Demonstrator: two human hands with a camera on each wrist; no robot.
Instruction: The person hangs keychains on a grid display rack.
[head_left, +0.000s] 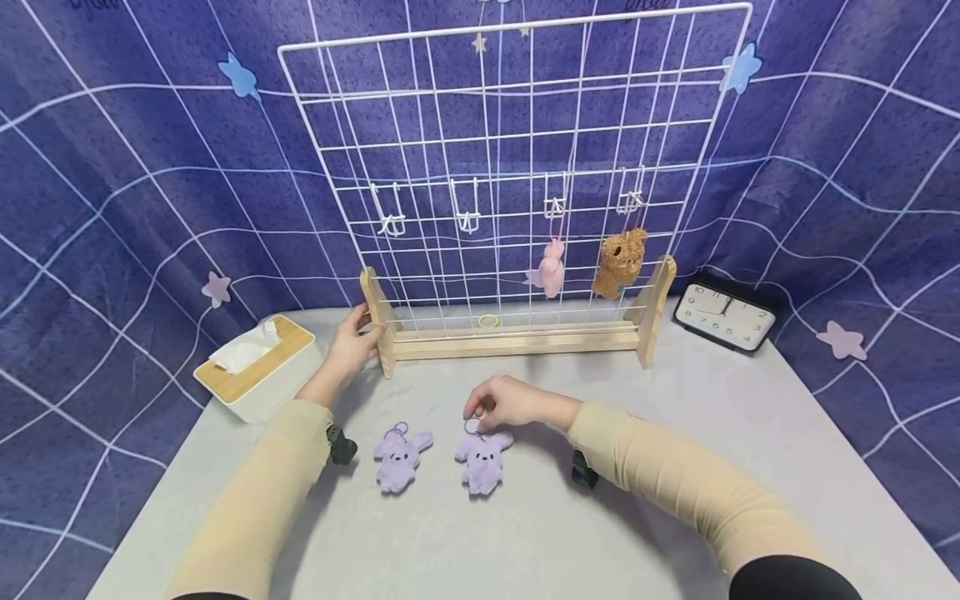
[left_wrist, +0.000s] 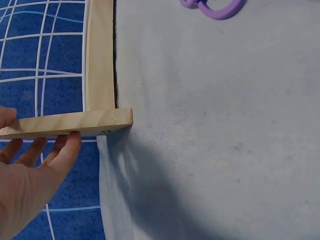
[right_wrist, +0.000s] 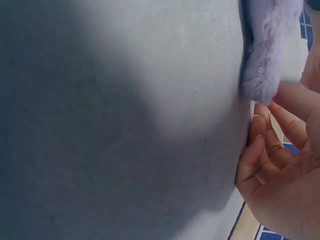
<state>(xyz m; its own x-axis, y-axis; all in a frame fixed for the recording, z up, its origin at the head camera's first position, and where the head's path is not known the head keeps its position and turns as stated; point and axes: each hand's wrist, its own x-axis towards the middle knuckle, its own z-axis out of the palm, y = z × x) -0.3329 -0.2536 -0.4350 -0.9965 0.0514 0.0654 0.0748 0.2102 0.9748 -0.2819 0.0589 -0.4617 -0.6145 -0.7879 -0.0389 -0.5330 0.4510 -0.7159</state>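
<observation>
Right hand [head_left: 512, 402] at the ring [head_left: 467, 431] — purple plush toy [head_left: 482, 467] just beside.

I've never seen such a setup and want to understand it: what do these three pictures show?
No machine here: these are a person's bare hands. The wide picture comes from a head camera, the two close ones from wrist cameras. The left hand grips a wooden upright supporting a white wire grid, where a pink plush and a brown plush hang. On the table lie two purple plush toys; the right hand is at the ring of one, though its hold is hard to judge. A tissue box stands to the left, a clock to the right.
</observation>
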